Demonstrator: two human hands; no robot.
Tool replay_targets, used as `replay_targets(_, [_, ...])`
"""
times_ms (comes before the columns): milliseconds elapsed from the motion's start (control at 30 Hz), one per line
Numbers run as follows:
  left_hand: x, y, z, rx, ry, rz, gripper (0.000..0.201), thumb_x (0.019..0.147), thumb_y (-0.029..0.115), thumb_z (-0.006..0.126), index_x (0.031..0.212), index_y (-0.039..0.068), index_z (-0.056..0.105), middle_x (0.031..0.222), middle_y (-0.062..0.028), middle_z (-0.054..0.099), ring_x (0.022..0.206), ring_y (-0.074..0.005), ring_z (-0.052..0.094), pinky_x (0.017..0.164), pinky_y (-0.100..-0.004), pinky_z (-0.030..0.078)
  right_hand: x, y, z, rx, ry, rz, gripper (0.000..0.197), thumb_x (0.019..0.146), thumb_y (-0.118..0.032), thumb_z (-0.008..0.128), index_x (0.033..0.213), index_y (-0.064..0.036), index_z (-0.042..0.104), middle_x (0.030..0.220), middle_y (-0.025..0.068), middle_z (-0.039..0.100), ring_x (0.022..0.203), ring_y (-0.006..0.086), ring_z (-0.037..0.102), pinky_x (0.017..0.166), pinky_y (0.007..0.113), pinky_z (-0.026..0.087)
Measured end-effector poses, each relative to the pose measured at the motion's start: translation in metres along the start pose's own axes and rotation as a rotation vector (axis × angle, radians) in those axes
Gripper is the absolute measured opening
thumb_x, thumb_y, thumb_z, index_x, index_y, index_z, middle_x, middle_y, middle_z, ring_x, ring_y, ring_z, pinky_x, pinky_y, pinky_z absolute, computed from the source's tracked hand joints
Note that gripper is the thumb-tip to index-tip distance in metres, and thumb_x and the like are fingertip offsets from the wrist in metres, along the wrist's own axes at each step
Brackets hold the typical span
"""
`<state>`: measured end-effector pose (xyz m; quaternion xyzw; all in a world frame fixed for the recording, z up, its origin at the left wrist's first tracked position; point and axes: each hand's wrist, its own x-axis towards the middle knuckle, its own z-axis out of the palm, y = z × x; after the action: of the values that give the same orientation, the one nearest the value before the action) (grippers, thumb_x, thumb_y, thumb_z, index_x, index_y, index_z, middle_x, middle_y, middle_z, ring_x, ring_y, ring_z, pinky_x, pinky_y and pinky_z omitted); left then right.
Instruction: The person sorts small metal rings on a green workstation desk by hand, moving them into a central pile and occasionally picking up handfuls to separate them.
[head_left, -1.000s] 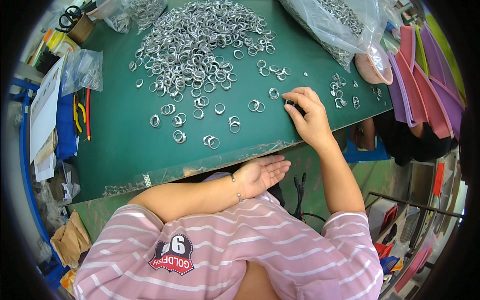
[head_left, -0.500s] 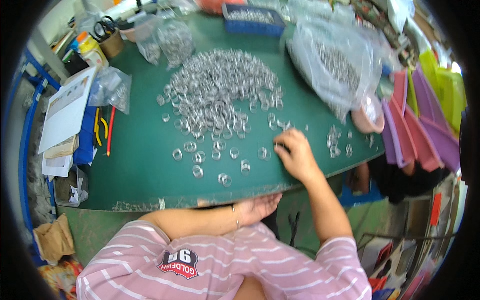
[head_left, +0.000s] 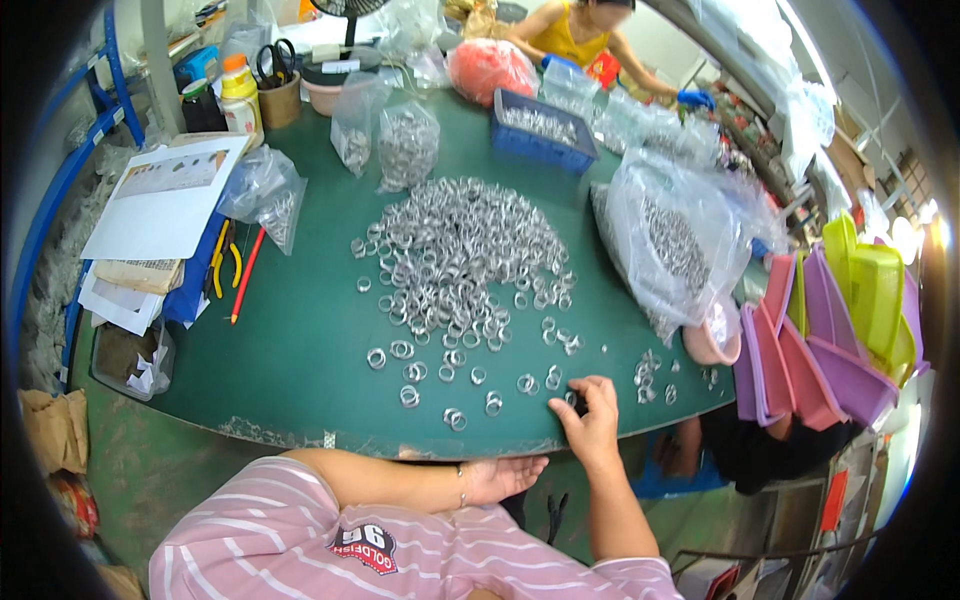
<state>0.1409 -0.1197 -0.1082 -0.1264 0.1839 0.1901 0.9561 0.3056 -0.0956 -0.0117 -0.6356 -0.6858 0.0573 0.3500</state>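
1. Rings [head_left: 465, 260] of silver-coloured metal are heaped mid-way along the green tabletop [head_left: 300, 330]; at the far left of that surface lie white papers [head_left: 150, 215].
2. Just right of the papers, pliers [head_left: 237, 264] with yellow handles rest beside a slim red stick [head_left: 246, 280].
3. Between the heap and the near edge, small groups of rings lie scattered, some overlapping, some single.
4. Below the near edge, the left hand [head_left: 505, 479] rests palm up, its fingers extended and holding nothing.
5. Beyond the heap, a blue tray [head_left: 545, 152] carries more small metal pieces.
6. At the near edge, the right hand [head_left: 597, 428] has its thumb and index finger curved and parted, with one ring [head_left: 571, 398] between their tips; whether they pinch it I cannot tell.
7. Right of that hand lies another loose cluster [head_left: 648, 375].
8. Behind the cluster, a large clear bag [head_left: 690, 192] bulges with metal pieces, a pink bowl [head_left: 708, 346] just beside it.
9. Pink and purple bins [head_left: 806, 375] stand farthest right.
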Motion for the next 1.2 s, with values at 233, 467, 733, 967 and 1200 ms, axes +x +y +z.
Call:
replay_targets(233, [0.001,-0.001,-0.015,-0.109,-0.152,-0.091,0.031,0.101,0.025,0.052,0.113,-0.002,0.061,0.107,-0.0157,0.069,0.098,-0.0256,0.068,0.087,-0.0371,0.058,-0.012,-0.006,0.0,0.139,-0.033,0.061,0.02,0.076,-0.002,0.078,0.093,-0.001,0.068,0.093,0.0134,0.066,0.084,0.0293,0.063,0.074,0.035,0.052])
replay_targets(467, [-0.011,0.001,0.001,-0.029,-0.075,-0.046,0.031,0.102,0.025,0.05,0.111,-0.002,0.062,0.105,-0.0167,0.069,0.097,-0.0251,0.068,0.089,-0.0374,0.056,-0.014,0.006,0.0,0.396,0.107,0.434,0.01,0.084,-0.002,0.075,0.092,0.0025,0.069,0.085,0.0038,0.066,0.073,0.0087,0.059,0.067,0.024,0.05])
replay_targets(733, [-0.01,0.003,-0.001,-0.038,-0.079,-0.05,0.03,0.102,0.025,0.051,0.113,-0.002,0.061,0.106,-0.0162,0.068,0.099,-0.0251,0.067,0.089,-0.037,0.056,-0.016,-0.01,-0.001,0.022,-0.1,0.005,0.028,0.077,-0.002,0.077,0.103,-0.0006,0.069,0.102,0.0119,0.062,0.089,0.028,0.061,0.074,0.033,0.052])
replay_targets(967, [-0.011,0.003,0.001,-0.016,-0.063,-0.039,0.028,0.101,0.024,0.053,0.112,0.0,0.06,0.105,-0.0141,0.068,0.097,-0.0239,0.067,0.087,-0.0359,0.056,-0.008,-0.028,-0.012,0.131,-0.145,0.159,0.027,0.073,-0.002,0.08,0.098,-0.0013,0.068,0.099,0.0112,0.064,0.089,0.0265,0.062,0.074,0.034,0.052])
replay_targets(1200, [-0.012,0.002,0.007,-0.008,-0.006,-0.039,0.025,0.101,0.023,0.053,0.111,0.001,0.059,0.101,-0.0121,0.067,0.096,-0.0226,0.067,0.086,-0.0349,0.056,-0.021,-0.011,-0.005,0.101,-0.075,0.021,0.019,0.075,0.0,0.079,0.086,0.0005,0.063,0.097,0.0093,0.064,0.081,0.0196,0.061,0.068,0.029,0.049])
